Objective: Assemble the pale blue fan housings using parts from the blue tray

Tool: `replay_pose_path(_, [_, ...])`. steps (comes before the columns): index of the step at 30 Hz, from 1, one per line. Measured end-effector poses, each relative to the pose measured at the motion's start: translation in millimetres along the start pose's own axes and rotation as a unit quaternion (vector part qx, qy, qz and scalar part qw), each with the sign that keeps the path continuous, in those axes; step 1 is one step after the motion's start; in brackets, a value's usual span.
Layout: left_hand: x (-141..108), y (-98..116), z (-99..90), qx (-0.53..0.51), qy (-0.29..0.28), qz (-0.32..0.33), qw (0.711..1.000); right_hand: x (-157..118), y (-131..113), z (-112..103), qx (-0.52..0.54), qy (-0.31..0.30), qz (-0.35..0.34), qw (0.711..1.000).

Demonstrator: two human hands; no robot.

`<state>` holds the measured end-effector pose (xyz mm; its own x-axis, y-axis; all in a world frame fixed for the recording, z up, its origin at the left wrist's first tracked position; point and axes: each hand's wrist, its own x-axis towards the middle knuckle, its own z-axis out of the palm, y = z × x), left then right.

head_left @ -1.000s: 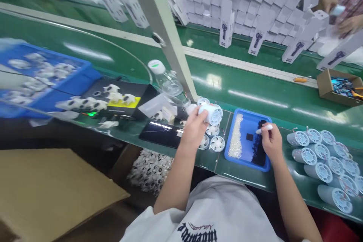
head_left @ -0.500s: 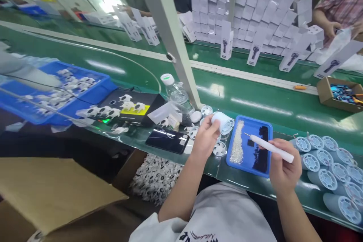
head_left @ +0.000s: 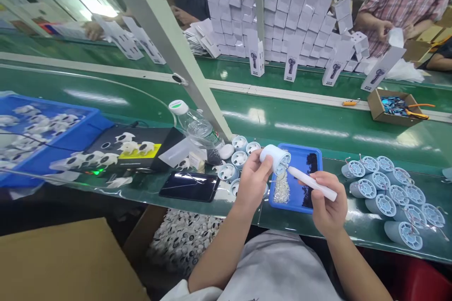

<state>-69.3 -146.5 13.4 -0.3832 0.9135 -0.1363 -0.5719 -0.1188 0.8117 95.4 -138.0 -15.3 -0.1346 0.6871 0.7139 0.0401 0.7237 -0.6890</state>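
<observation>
a worker's left hand (head_left: 252,181) closes its fingers around a small white fan housing (head_left: 274,157), gripping it just above the near-left corner of a blue tray (head_left: 318,153) on the green workbench (head_left: 318,127). the right hand (head_left: 328,202) wraps all its fingers tight around a white pen-shaped tool (head_left: 310,183), whose tip meets the open end of the housing. the housing is tilted, its open face turned right toward the tool. inside the tray lie a strip of small pale parts (head_left: 281,190) on the left and a dark patch of small black parts (head_left: 310,174) to the right. more open fan housings (head_left: 240,143) stand just left of the hands, near a clear water bottle (head_left: 197,127) lying tilted against a slanted pale post (head_left: 176,47). a dark phone (head_left: 189,186) lies flat at the near edge of the bench. to the right, a cluster of pale blue finished cylinders (head_left: 388,188) lies on its sides. across the far belt, stacked white cartons (head_left: 282,4) rise in a wall, and another person in a checked shirt (head_left: 395,0) handles packaging at far right.
</observation>
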Motion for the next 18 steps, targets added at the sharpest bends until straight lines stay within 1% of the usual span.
replay_pose_path(3, [-3.1,0.5,1.2,0.014,0.006,0.002,1.000,-0.9,0.9,-0.8,-0.008,-0.001,-0.009,1.000])
replay_pose_path(7, [-8.2,1.7,1.2,0.041,-0.002,-0.017,0.999,-1.6,-2.6,0.1,-0.006,0.011,-0.018,1.000])
replay_pose_path(10, [-11.2,3.8,2.6,0.084,-0.007,-0.045,0.995,-2.5,-7.6,4.7,-0.028,0.011,-0.050,0.998])
replay_pose_path(12, [-9.8,5.6,4.9,0.119,0.000,-0.048,0.992,-4.8,-9.1,9.1,-0.050,0.023,-0.058,0.997])
replay_pose_path(13, [-7.8,6.3,6.7,0.131,0.011,-0.033,0.991,-6.5,-9.2,11.3,-0.062,0.030,-0.043,0.997])
replay_pose_path(14, [-5.3,6.6,8.7,0.137,0.029,0.000,0.990,-8.7,-9.1,13.3,-0.072,0.027,-0.015,0.997])
replay_pose_path(15, [-2.5,6.6,10.9,0.140,0.051,0.050,0.988,-11.2,-9.0,14.9,-0.081,0.007,0.024,0.996])
replay_pose_path(17, [1.7,5.4,15.1,0.149,0.088,0.168,0.971,-16.7,-10.1,17.2,-0.091,-0.071,0.097,0.988])
replay_pose_path(18, [2.0,4.3,16.6,0.161,0.092,0.211,0.960,-19.4,-11.6,17.8,-0.089,-0.117,0.120,0.982])
